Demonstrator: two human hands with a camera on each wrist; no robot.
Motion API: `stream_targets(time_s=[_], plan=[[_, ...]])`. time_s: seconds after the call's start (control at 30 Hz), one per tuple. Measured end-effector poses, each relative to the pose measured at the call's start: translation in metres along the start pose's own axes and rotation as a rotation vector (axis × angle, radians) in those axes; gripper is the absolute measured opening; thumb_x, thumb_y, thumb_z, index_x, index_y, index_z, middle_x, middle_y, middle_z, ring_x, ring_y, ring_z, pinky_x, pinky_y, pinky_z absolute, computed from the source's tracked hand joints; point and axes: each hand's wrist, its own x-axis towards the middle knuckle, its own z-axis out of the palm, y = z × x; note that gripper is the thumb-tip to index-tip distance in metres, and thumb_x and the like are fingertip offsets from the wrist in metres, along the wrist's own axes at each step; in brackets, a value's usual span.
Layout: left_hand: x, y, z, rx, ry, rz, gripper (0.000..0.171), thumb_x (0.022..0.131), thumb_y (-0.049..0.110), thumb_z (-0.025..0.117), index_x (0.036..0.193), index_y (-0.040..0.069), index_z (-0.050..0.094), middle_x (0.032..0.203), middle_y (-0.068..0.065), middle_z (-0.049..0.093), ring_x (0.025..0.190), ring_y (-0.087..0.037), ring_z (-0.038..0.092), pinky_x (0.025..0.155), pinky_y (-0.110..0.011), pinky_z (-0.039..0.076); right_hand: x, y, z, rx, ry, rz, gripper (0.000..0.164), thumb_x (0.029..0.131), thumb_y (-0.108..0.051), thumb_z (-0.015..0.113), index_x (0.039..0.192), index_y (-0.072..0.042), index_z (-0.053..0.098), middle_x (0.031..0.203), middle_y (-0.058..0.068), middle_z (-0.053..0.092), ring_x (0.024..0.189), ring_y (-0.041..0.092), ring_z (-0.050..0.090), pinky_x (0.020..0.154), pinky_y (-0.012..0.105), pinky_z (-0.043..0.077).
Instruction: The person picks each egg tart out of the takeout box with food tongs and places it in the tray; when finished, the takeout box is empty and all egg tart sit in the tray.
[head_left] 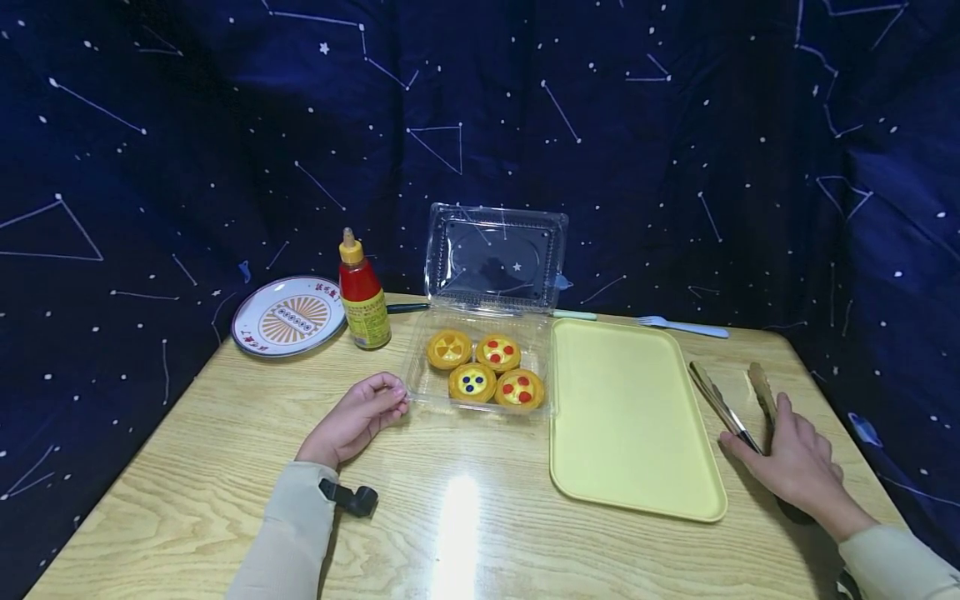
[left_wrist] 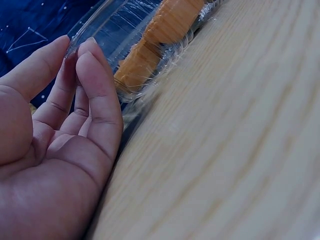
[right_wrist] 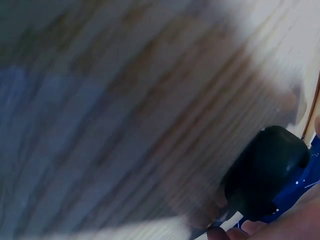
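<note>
My left hand [head_left: 358, 418] pinches the near left corner of a clear plastic clamshell box [head_left: 420, 379], its lid [head_left: 495, 262] standing up at the back. Inside lie several egg tarts, among them one with blue dots [head_left: 472, 382] and one with red dots [head_left: 519, 389]. In the left wrist view, the thumb and fingertips of that hand [left_wrist: 70, 120] meet at the rim of the box. On the right, my right hand [head_left: 798, 462] holds metal tongs [head_left: 723, 408] from above, thumb on one arm and fingers on the other. The tongs' arms are spread, and their dark end [right_wrist: 272, 165] fills part of the right wrist view.
A yellow tray [head_left: 633, 417] lies between the box and the tongs. Behind it are a blue fork [head_left: 686, 327] and a pale green handle [head_left: 573, 315]. At the back left stand a red sauce bottle [head_left: 363, 300] and a patterned plate [head_left: 291, 317]. A starry curtain [head_left: 480, 125] hangs behind the table.
</note>
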Motion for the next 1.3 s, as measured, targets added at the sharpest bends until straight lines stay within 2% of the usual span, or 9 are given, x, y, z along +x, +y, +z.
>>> stream_targets(time_s=[0.17,0.33,0.5,0.6,0.7,0.87,1.03,1.17,1.3], plan=[[0.0,0.0,0.0,0.001,0.008,0.0,0.004,0.101,0.009,0.057,0.104,0.006,0.056,0.096,-0.005,0.062,0.088,-0.012,0.062,0.08,-0.023,0.054,0.002,0.001,0.0,-0.033,-0.037,0.048,0.119,0.089,-0.069,0.053,0.148,0.009,-0.014,0.126,0.055,0.016,0.103,0.073,0.022,0.063,0.077,0.029],[0.0,0.0,0.0,0.008,-0.003,0.011,0.004,0.101,0.009,0.056,0.104,0.007,0.056,0.096,-0.004,0.062,0.088,-0.012,0.062,0.081,-0.023,0.054,0.004,0.001,-0.004,-0.064,-0.068,0.072,0.123,0.088,-0.072,0.051,0.145,0.016,-0.013,0.118,0.054,0.02,0.098,0.07,0.025,0.061,0.075,0.031],[0.001,-0.001,0.0,0.0,-0.007,0.01,0.004,0.101,0.009,0.056,0.104,0.007,0.056,0.097,-0.005,0.062,0.088,-0.012,0.062,0.08,-0.023,0.054,0.005,0.0,-0.008,-0.07,-0.099,0.078,0.116,0.088,-0.073,0.05,0.141,0.021,0.005,0.108,0.049,0.028,0.092,0.067,0.03,0.058,0.07,0.034],[0.002,-0.001,0.0,-0.001,-0.003,0.008,0.004,0.101,0.009,0.057,0.104,0.007,0.056,0.096,-0.005,0.062,0.088,-0.012,0.062,0.081,-0.023,0.054,0.006,0.0,-0.01,-0.061,-0.126,0.059,0.104,0.09,-0.071,0.048,0.127,0.023,0.021,0.101,0.044,0.032,0.087,0.063,0.034,0.056,0.064,0.036],[0.002,-0.001,-0.001,0.002,0.002,0.005,0.006,0.101,0.01,0.057,0.105,0.006,0.056,0.096,-0.005,0.062,0.088,-0.012,0.062,0.081,-0.023,0.055,0.007,-0.001,-0.01,-0.054,-0.147,0.05,0.095,0.093,-0.068,0.045,0.118,0.022,0.027,0.099,0.042,0.033,0.086,0.063,0.035,0.057,0.063,0.037],[0.002,-0.003,-0.001,-0.004,-0.008,0.014,0.005,0.101,0.009,0.057,0.105,0.006,0.057,0.096,-0.004,0.062,0.088,-0.012,0.062,0.08,-0.023,0.054,0.007,-0.002,-0.01,-0.029,-0.143,0.039,0.096,0.098,-0.06,0.042,0.131,0.027,0.017,0.109,0.052,0.025,0.094,0.07,0.029,0.067,0.071,0.034],[0.001,-0.004,-0.001,-0.017,-0.022,0.026,0.003,0.101,0.007,0.055,0.103,0.007,0.057,0.096,-0.004,0.062,0.087,-0.011,0.062,0.08,-0.022,0.054,0.008,-0.003,-0.012,0.015,-0.117,0.047,0.091,0.102,-0.05,0.04,0.136,0.027,0.007,0.112,0.055,0.017,0.093,0.072,0.03,0.074,0.073,0.033],[0.002,-0.004,-0.002,-0.019,-0.021,0.025,0.003,0.101,0.007,0.055,0.104,0.007,0.057,0.097,-0.004,0.062,0.087,-0.011,0.061,0.08,-0.022,0.054,0.008,-0.008,-0.019,0.066,-0.098,0.054,0.091,0.102,-0.048,0.041,0.14,0.024,-0.001,0.116,0.053,0.012,0.091,0.068,0.033,0.071,0.071,0.035],[0.003,-0.004,-0.002,-0.025,-0.015,0.021,0.003,0.101,0.007,0.056,0.104,0.007,0.057,0.098,-0.005,0.061,0.088,-0.011,0.061,0.08,-0.022,0.054,0.007,-0.014,-0.025,0.08,-0.058,0.006,0.09,0.102,-0.047,0.045,0.144,0.02,0.001,0.118,0.049,0.016,0.091,0.059,0.035,0.065,0.065,0.038]])
